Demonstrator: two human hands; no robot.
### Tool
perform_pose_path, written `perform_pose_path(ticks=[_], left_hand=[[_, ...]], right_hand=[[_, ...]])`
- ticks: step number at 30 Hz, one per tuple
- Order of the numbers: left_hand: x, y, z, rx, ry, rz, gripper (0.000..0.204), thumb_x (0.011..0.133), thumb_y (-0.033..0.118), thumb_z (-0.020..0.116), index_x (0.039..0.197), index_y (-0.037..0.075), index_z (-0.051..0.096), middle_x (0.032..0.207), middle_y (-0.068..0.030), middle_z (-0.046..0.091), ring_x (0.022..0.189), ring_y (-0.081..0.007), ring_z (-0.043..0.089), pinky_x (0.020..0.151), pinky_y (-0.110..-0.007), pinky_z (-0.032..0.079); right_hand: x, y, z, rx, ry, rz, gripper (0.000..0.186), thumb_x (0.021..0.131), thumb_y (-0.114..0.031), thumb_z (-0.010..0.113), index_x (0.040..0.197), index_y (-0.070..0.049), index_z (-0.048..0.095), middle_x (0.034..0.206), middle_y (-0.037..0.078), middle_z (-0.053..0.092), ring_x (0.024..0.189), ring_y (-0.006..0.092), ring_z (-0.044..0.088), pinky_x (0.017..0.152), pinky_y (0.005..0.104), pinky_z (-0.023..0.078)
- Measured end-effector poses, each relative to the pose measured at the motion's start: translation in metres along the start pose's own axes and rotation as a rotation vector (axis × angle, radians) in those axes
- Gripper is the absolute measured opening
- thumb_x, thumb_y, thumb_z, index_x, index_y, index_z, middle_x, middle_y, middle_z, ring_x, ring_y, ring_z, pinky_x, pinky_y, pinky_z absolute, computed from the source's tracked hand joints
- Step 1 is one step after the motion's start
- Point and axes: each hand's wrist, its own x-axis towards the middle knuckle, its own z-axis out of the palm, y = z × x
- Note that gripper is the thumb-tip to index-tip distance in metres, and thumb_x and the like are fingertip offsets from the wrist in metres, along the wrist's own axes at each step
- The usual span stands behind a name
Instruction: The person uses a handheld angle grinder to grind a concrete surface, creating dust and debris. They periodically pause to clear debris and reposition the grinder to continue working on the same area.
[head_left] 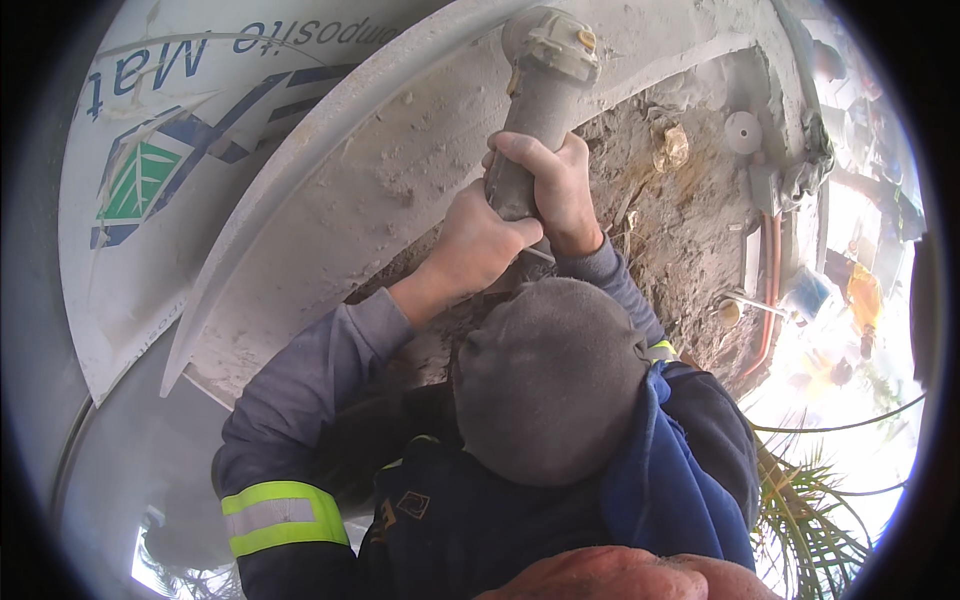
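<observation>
An angle grinder (540, 110), grey with dust, slants upward at the top middle, its head against a pale curved panel (390, 160). My right hand (550, 180) is wrapped round its body. Just below, my left hand (475, 240) closes round the rear end of the same tool. Whether the grinder carries a disc cannot be seen. Both forearms wear grey sleeves, and a yellow reflective band (285, 515) circles the left arm. A rounded, dusty grey cloth shape (550, 380) lies below the hands and hides what is behind it.
A white printed sheet (150, 150) bends along the left. Rough brown material (670, 220) lies right of the grinder, with a pale round disc (743, 132) beyond. An orange hose or cable (772, 290) runs at the right, near a blue container (808, 295) and palm leaves (810, 510).
</observation>
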Motion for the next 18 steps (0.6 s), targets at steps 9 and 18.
perform_pose_path(ticks=[9,18], left_hand=[[0.044,0.013,-0.002,0.007,-0.055,-0.049,0.031,0.079,0.015,0.076,0.098,-0.007,0.067,0.086,-0.009,0.07,0.076,-0.0158,0.068,0.065,-0.033,0.052],[0.005,0.002,-0.025,0.756,-0.347,0.313,0.036,0.088,0.022,0.073,0.117,0.0,0.071,0.11,-0.0135,0.073,0.098,-0.0271,0.068,0.083,-0.039,0.052]], right_hand=[[0.039,-0.016,-0.006,0.107,0.038,-0.067,0.028,0.084,-0.017,0.075,0.096,0.008,0.069,0.081,0.015,0.072,0.069,0.0193,0.071,0.062,0.0316,0.059],[0.024,0.044,-0.016,-0.548,-0.002,-0.759,0.019,0.089,-0.011,0.066,0.103,-0.016,0.077,0.067,0.005,0.063,0.06,0.0196,0.065,0.065,0.0359,0.056]])
